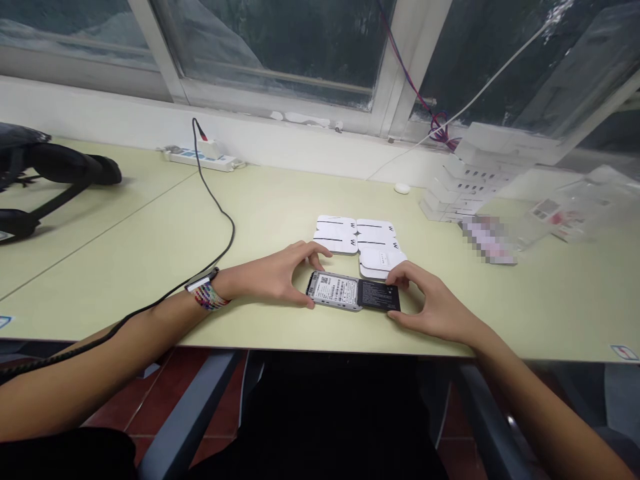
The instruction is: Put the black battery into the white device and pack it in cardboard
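My left hand [273, 275] grips the left end of a grey device body [334, 291], thumb on the near edge and fingers at the far edge. Printed white labels with barcodes cover the device's upturned face. A flat black battery [379, 295] is pinched by its near and far edges in my right hand [437, 308]. The battery's left edge meets the device's right end; I cannot tell whether it is seated. Just beyond lie white rounded pieces with black lines, one at the left [330, 235], others at the right [377, 230], and a nearer one [383, 262].
A black cable [233, 227] runs from a power strip [203, 159] along my left arm. Stacked white boxes [463, 180], a plastic bag [565, 207] and a blurred-out item [487, 240] stand at the right. A black object [60, 170] sits far left; a window [280, 53] is behind.
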`<state>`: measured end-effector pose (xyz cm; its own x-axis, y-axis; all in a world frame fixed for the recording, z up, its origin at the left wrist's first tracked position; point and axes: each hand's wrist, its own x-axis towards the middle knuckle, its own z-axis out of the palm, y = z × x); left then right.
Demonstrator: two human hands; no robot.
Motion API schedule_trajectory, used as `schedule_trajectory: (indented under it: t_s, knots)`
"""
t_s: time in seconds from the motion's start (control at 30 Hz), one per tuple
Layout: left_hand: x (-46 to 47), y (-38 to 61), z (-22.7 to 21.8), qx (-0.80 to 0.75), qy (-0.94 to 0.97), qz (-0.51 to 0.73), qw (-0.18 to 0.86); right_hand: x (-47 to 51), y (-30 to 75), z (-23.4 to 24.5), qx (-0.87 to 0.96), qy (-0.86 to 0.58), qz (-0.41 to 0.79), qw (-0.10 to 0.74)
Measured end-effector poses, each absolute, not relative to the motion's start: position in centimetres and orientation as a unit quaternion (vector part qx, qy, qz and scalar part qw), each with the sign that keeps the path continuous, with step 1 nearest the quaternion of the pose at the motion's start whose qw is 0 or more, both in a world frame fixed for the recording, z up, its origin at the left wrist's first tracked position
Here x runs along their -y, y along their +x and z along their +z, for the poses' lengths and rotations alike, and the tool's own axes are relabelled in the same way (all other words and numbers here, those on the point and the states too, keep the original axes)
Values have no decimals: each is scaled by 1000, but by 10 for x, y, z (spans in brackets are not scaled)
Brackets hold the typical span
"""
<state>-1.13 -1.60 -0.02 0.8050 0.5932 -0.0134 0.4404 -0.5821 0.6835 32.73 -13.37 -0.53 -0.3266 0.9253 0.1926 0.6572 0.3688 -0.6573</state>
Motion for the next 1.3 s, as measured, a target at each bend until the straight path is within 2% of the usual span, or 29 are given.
schedule_trajectory:
  t_s: [0.47,0.67,0.77,0.9,1.03,1.3]
  knots:
    - [16,-11,1,-295,884,96,349,135,327,-4,773,-504,244,297]
    - [16,-11,-1,-292,881,113,356,125,310,-2,725,-444,361,382]
    - [16,-11,-3,-286,885,119,347,119,292,2,708,-428,383,410]
    - [18,-11,-4,-285,885,129,346,116,269,9,727,-432,340,412]
    - [19,-12,-4,-282,885,131,347,113,252,12,784,-408,244,399]
    - [20,-9,0,-269,876,147,373,98,233,17,859,-378,168,302]
